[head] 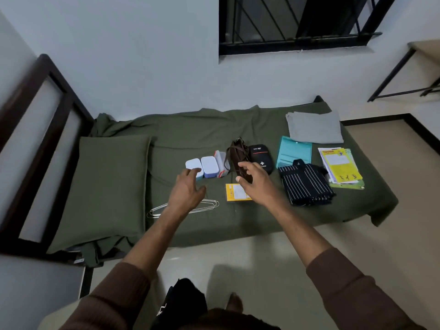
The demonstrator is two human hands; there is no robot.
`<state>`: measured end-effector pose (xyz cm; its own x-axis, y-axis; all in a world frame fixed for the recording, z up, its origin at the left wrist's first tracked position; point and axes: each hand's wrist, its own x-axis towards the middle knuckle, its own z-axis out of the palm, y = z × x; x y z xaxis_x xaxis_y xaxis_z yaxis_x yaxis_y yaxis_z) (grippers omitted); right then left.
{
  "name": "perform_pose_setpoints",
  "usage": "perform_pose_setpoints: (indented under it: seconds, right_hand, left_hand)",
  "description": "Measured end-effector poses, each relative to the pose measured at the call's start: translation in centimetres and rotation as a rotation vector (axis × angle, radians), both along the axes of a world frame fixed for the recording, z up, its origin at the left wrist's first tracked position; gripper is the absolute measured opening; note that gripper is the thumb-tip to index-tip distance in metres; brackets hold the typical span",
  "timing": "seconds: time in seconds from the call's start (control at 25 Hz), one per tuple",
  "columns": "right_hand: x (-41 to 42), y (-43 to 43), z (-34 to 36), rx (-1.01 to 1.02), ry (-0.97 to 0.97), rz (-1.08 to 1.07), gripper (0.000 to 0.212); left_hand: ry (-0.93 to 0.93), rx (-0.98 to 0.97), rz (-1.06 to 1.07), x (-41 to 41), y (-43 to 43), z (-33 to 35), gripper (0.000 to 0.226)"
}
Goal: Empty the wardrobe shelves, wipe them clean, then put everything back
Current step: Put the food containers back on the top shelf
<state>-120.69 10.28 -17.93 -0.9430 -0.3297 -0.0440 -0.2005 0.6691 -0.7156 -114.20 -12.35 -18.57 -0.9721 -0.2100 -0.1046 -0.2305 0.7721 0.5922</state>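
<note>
Wardrobe items lie spread on a green bed [238,225]. My left hand [187,189] hovers with relaxed fingers just in front of two pale blue boxes [202,166] and a white box with red clips [221,163]. My right hand [253,179] reaches over a brown leather bag [235,156], fingers spread and loosely bent, holding nothing. A black first-aid pouch [260,157] sits right of the bag. A yellow card [234,192] lies under my right wrist. Wire hangers [207,206] lie beneath my left forearm.
To the right lie a teal folder [295,150], a folded striped cloth [307,184], grey folded fabric [314,127] and yellow papers [340,166]. A green pillow [107,184] fills the bed's left end by the dark headboard [42,120]. A table frame [404,72] stands far right.
</note>
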Motion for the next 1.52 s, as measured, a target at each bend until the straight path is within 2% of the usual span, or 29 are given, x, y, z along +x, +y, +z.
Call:
perform_pose_setpoints:
  seconds: [0.2, 0.44, 0.6, 0.84, 1.0, 1.16, 1.4, 1.52]
  right_hand:
    - [-5.8, -3.1, -1.6, 0.110, -0.067, 0.090, 0.045]
    - [-15.0, -7.7, -2.2, 0.271, -0.129, 0.076, 0.050]
    - [-19.7, -12.3, -4.7, 0.334, -0.255, 0.101, 0.054]
    - [-23.7, -17.0, -14.1, 0.324, -0.433, 0.151, 0.057]
    - [-25.4, -17.2, -21.1, 0.354, -0.531, 0.167, 0.061]
    - [-29.0, -17.9, -26.8, 0.422, -0.529, 0.267, 0.063]
    - [-37.7, -21.3, -34.8, 0.512, -0.400, 0.409, 0.070]
    - [-40.0, -23.0, -38.6, 0.624, -0.345, 0.517, 0.077]
  left_hand:
    - [-0.050, 0.033, 0.037, -5.5, -4.0, -2.4, 0.058]
    - [-0.075, 0.102, 0.032, -16.3, -10.1, -5.2, 0.054]
    - [-0.173, 0.162, 0.064, -20.4, -13.7, -8.2, 0.054]
    - [-0.351, 0.302, 0.256, -23.6, -16.9, -16.9, 0.056]
    - [-0.462, 0.333, 0.308, -25.0, -16.9, -22.9, 0.057]
    - [-0.511, 0.386, 0.428, -27.5, -17.1, -28.6, 0.057]
    - [-0.580, 0.454, 0.572, -30.4, -16.6, -37.7, 0.063]
    - [-0.593, 0.526, 0.637, -30.8, -16.3, -41.2, 0.078]
